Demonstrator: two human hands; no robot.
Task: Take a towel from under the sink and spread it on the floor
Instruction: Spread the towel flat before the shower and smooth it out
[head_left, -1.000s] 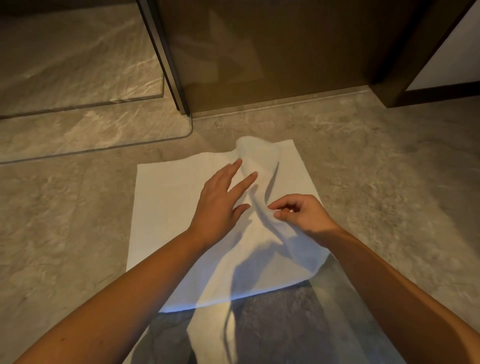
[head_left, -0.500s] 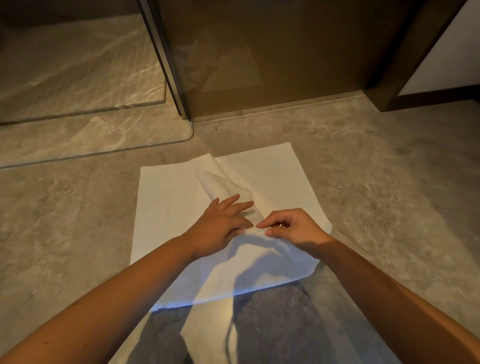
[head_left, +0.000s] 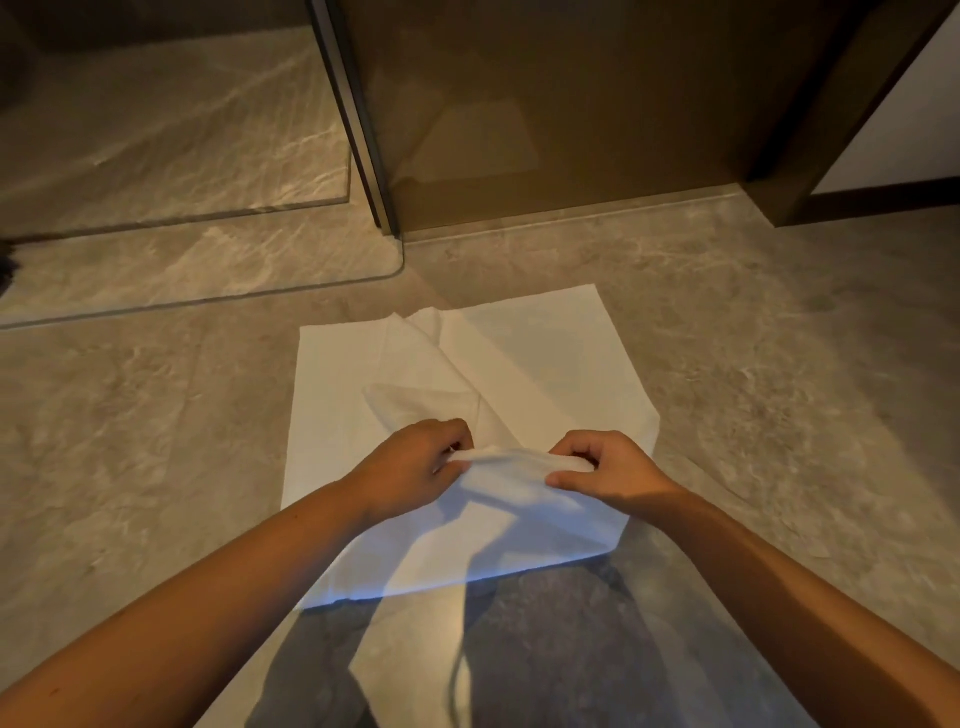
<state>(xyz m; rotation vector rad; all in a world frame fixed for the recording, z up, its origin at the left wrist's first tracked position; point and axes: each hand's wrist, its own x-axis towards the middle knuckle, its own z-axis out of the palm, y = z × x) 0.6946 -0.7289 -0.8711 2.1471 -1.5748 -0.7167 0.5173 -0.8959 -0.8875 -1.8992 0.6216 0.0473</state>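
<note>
We see the left hand with its fingers curled, pinching a raised fold of a white towel. Just to its right, the right hand pinches the same fold, thumb below and fingers curled over the top. The cloth between the two hands is bunched into a short ridge, lifted off the layer beneath. Both bare forearms reach in from the bottom corners.

Beyond the hands, the towel lies on the floor, mostly flat. A loose flap is folded diagonally across its middle, running from the hands toward the far edge. Its far right corner lies square and smooth. Its near edge sits below the wrists, in bluish shadow.

The floor around it is grey-beige marbled stone. Past the towel stands a glossy brown panel that faintly mirrors the cloth. Far to the left of the hands, a low stone ledge with a rounded corner meets a dark metal post.
</note>
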